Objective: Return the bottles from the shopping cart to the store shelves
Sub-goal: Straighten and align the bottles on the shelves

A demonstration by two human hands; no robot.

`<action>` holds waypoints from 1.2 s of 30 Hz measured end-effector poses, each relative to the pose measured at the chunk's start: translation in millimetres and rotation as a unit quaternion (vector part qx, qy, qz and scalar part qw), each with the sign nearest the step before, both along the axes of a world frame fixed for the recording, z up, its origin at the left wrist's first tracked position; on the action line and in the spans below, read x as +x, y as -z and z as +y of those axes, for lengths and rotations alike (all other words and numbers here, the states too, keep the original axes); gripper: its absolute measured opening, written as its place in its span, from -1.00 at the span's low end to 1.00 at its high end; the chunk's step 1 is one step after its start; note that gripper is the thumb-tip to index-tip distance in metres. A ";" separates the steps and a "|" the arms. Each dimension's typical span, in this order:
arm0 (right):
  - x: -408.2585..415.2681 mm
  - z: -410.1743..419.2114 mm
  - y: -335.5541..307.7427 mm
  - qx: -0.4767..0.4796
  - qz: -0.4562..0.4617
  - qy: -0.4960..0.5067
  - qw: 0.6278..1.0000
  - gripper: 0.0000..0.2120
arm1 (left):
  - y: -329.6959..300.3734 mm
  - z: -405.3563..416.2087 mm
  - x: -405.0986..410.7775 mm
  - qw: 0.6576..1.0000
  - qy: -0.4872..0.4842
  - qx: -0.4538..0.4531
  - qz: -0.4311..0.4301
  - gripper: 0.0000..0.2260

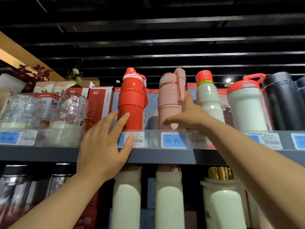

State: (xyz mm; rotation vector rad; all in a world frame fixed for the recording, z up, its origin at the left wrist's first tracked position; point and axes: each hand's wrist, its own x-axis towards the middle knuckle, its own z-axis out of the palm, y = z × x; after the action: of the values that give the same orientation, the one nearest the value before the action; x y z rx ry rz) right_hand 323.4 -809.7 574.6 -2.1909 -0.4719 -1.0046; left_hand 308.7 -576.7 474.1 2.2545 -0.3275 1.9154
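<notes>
Grey upper shelf carries row of upright bottles. Red bottle beside pink bottle, both at shelf front. Right hand grasps pink bottle low on its side. Left hand released, fingers straight, fingertips touching red bottle's base.

You have one view only, from the head camera, and it looks forward and steeply upward at the top shelf from below, close enough that both your forearms fill the lower frame. The dark slatted ceiling takes the upper third (the wide lens bends it). The row of bottles beneath the shelf sits at the bottom edge.
</notes>
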 end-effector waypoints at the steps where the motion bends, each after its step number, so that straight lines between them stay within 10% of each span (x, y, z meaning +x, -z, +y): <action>1: -2.3 -3.5 -0.7 -0.003 0.010 -0.028 1.000 -0.05 | -1.1 0.5 -0.1 1.000 -0.002 0.001 0.002 -0.43; 13: 0.6 -12.0 2.0 0.011 0.067 -0.073 0.995 -0.15 | -0.1 -0.4 0.5 1.000 -0.009 0.013 -0.018 -0.46; 20: -11.4 8.3 24.7 -0.069 -0.205 0.131 0.968 0.05 | -1.3 -1.5 1.6 0.999 -0.011 0.019 -0.044 -0.48; 36: -9.3 -4.3 8.4 0.029 0.008 -0.028 0.999 -0.14 | -0.3 -2.2 2.8 0.998 -0.010 0.020 -0.065 -0.49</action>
State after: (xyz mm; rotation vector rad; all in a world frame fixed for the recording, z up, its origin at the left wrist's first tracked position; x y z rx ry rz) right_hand 314.2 -814.0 566.2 -2.1219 -0.4873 -0.9587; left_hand 311.5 -578.9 474.4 2.1689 -0.3637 2.0897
